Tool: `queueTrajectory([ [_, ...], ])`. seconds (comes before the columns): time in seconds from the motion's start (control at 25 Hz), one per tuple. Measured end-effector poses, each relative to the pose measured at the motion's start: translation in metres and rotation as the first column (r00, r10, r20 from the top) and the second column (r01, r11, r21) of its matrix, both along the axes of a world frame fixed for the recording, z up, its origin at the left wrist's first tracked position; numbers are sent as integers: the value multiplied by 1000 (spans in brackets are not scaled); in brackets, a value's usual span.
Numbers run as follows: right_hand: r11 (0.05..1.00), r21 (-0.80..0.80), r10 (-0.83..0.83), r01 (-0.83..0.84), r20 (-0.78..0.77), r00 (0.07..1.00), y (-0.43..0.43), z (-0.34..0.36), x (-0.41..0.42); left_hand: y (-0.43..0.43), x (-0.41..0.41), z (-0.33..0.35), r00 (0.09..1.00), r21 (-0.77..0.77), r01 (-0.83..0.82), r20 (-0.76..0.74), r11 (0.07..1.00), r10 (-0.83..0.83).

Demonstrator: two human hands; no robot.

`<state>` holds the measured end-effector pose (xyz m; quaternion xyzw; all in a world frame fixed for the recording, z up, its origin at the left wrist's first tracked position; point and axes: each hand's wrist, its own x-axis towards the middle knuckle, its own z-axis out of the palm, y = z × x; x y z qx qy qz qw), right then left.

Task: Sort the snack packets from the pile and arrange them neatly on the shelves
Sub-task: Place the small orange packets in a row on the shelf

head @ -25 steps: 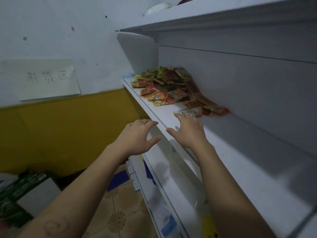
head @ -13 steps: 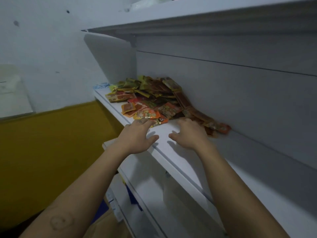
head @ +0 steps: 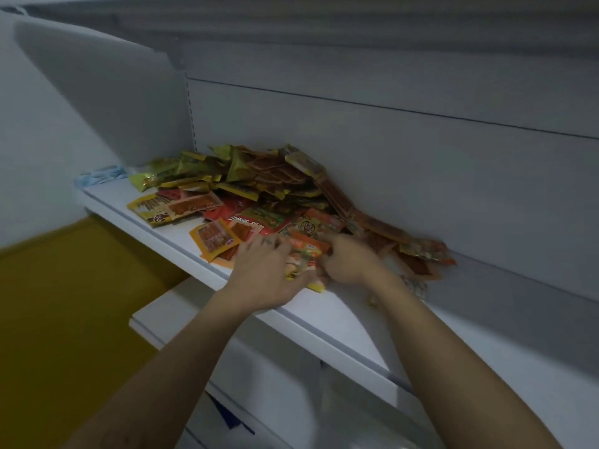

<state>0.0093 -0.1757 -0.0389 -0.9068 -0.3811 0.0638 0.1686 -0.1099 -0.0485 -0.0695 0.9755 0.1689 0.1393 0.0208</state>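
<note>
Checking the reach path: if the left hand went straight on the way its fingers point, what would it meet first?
The orange packet at the near edge of the pile; the left hand looks to touch it. Behind come more packets, then probably the back panel; depth is unclear.

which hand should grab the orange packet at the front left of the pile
Probably left: the left hand lies right beside the orange packet, while the right hand is farther right, past the left one.
</note>
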Motion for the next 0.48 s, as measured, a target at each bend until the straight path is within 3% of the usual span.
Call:
queueTrajectory([
  [0.12,931,300,-155,208,-190,969,1,-6,6,5,3,-2,986,-284,162,95,945,-140],
  [0.2,852,453,-163,261,-245,956,0,-15,0,7,9,-11,969,-423,215,208,880,-136],
  [0.32,831,497,-109,251,-296,949,-2,-24,-2,5,16,-25,974,-301,147,209,942,-85],
  [0.48,731,566,-77,382,-488,869,-5,-24,0,6,19,-28,977,-322,107,208,941,-40],
])
